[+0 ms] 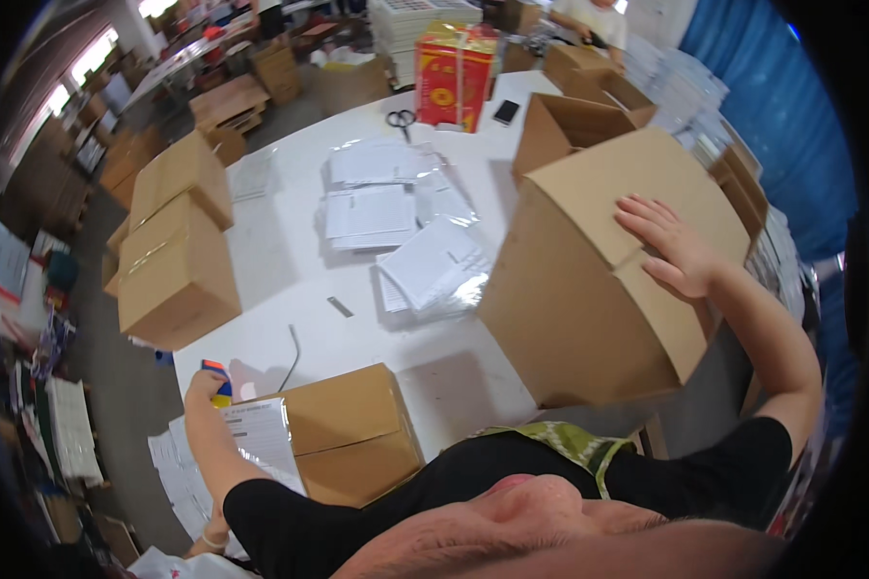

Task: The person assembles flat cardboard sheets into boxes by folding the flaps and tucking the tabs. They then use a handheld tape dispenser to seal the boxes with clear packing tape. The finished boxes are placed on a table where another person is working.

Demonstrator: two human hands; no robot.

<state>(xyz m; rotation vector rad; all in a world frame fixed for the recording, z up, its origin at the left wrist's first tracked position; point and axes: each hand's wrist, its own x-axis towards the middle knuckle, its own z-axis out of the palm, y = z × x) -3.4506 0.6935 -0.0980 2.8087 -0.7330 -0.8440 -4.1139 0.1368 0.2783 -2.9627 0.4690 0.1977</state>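
Observation:
My right hand [668,243] lies flat with fingers spread on the top flap of a large cardboard carton [579,289], which stands at the table's right side. At the near left, my left hand [206,385] is closed around a small red, blue and yellow thing [220,382] whose kind I cannot make out. Beside that hand, a printed sheet in clear plastic [266,439] partly covers a shut, smaller carton [352,429]. A thin bent rod [293,357] rises close by.
Plastic-wrapped paper stacks [369,214] lie mid-table on the white tabletop [290,261]. Closed cartons [179,275] stand at the left edge. Scissors [401,122], a red box [454,77] and a phone [505,113] are at the back. Another person [594,24] is at far right.

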